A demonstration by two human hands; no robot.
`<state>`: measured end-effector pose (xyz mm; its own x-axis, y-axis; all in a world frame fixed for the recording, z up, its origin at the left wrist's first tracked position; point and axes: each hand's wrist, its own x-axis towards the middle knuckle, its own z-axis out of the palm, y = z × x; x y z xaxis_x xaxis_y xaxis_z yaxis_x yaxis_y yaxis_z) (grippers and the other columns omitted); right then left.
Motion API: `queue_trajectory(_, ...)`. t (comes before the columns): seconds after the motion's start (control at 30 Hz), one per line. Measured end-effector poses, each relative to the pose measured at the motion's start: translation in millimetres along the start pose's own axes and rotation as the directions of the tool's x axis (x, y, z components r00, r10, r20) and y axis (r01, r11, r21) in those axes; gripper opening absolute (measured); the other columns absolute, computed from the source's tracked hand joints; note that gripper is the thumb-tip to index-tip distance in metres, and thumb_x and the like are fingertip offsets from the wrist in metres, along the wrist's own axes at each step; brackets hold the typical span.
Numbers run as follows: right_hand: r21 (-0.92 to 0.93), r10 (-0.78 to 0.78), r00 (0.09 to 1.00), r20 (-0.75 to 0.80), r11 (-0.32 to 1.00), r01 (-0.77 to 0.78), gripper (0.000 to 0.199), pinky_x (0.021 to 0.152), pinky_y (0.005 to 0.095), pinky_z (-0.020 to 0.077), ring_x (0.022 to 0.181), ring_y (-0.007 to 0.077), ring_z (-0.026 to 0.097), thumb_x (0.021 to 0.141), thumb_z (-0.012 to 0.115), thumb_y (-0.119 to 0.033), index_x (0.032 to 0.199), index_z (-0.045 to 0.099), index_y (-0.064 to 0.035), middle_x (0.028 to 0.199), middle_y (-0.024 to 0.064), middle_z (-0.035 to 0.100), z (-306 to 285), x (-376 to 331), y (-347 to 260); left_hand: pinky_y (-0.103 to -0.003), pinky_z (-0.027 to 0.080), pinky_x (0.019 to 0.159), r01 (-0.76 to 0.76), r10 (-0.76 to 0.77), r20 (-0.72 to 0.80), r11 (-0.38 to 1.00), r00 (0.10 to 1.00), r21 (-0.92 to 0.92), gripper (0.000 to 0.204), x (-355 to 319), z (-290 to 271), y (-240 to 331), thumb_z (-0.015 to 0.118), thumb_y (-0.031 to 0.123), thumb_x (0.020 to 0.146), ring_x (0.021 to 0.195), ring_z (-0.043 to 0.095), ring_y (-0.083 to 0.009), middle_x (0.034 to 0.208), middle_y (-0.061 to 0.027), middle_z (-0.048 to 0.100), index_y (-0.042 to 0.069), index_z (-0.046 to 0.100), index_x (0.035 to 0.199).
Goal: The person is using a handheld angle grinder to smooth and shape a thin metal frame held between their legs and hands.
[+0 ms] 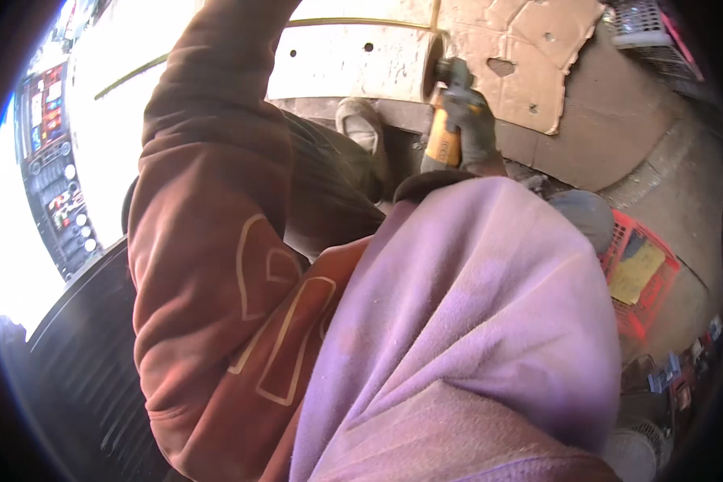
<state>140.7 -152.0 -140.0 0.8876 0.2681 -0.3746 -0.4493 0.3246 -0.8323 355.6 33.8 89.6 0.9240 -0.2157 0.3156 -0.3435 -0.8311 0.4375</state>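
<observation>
My right hand [475, 132], in a dark grey glove, is wrapped around the yellow body of an angle grinder [443, 143]. The grinder's dark head points away from me, at the right end of a cream, curved, pipe-like piece [337, 74]. Whether the disc touches that end I cannot tell. Two small dark holes show in the piece's side, and a thin yellowish strip [361, 22] runs along its far side. My left arm, in a reddish-brown sleeve [209, 153], reaches up past the top edge; its hand is out of the picture.
Cardboard sheets [530, 56] lie right of the curved piece. A red plastic crate [647, 293] with something yellow inside stands at the right, and a white basket [643, 28] at the far right. My shoe [361, 124] is close to the piece. Purple cloth hides much of the lower view.
</observation>
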Motion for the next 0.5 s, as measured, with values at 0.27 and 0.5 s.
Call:
queue_trajectory(0.27, 0.058, -0.219, 0.955, -0.199, 0.97, 0.234, 0.036, 0.063, 0.0379, 0.0595, 0.071, 0.0238, 0.068, 0.094, 0.067, -0.032, 0.112, 0.064, -0.0003, 0.089, 0.0132, 0.067, -99.5, -69.8, -79.2, -0.042, 0.055, 0.072, 0.259, -0.264, -0.035, 0.961, 0.964, -0.096, 0.022, -57.7, -25.3, 39.5, 0.069, 0.022, 0.084, 0.074, 0.07, -0.0303, 0.072, -0.0156, 0.07, 0.002, 0.074, 0.091)
queue_trajectory(0.5, 0.095, -0.539, 0.77, -0.34, 0.795, 0.599, 0.06, 0.081, 0.0461, 0.0584, 0.093, 0.0321, 0.067, 0.087, 0.072, -0.038, 0.131, 0.053, -0.0011, 0.11, 0.0192, 0.064, -78.8, -164.6, -174.4, -0.025, 0.049, 0.054, 0.095, -0.063, 0.076, 0.807, 0.995, -0.582, 0.023, -79.0, -125.5, 63.3, 0.077, 0.027, 0.09, 0.063, 0.061, -0.0096, 0.072, -0.0033, 0.066, 0.005, 0.076, 0.097)
